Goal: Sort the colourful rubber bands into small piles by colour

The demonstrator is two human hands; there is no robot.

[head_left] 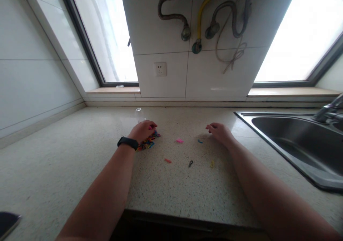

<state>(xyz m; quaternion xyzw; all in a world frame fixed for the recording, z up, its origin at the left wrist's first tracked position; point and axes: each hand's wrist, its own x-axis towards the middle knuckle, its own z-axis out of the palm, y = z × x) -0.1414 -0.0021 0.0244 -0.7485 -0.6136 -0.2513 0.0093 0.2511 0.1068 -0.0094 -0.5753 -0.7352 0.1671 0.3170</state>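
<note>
On the speckled countertop (pixel 171 191), a pile of small coloured pieces (pixel 147 144) lies partly under my left hand (pixel 142 131). They look like little loops or bands, too small to name surely. My left fingers are curled together, with a bit of pink showing at them. My right hand (pixel 220 132) hovers to the right with its fingers pinched; what they hold, if anything, I cannot make out. Between the hands lie a pink piece (pixel 179 141) and a blue piece (pixel 200 141). Closer to me are an orange-red piece (pixel 167 161), a black loop (pixel 190 163) and a yellow loop (pixel 212 164).
A clear cup (pixel 138 114) stands behind my left hand. To the right is a steel sink (pixel 245 121) with a faucet (pixel 328 110). Hoses (pixel 200 15) and a socket (pixel 160 69) are on the tiled wall. A dark object (pixel 8 223) sits at the lower left.
</note>
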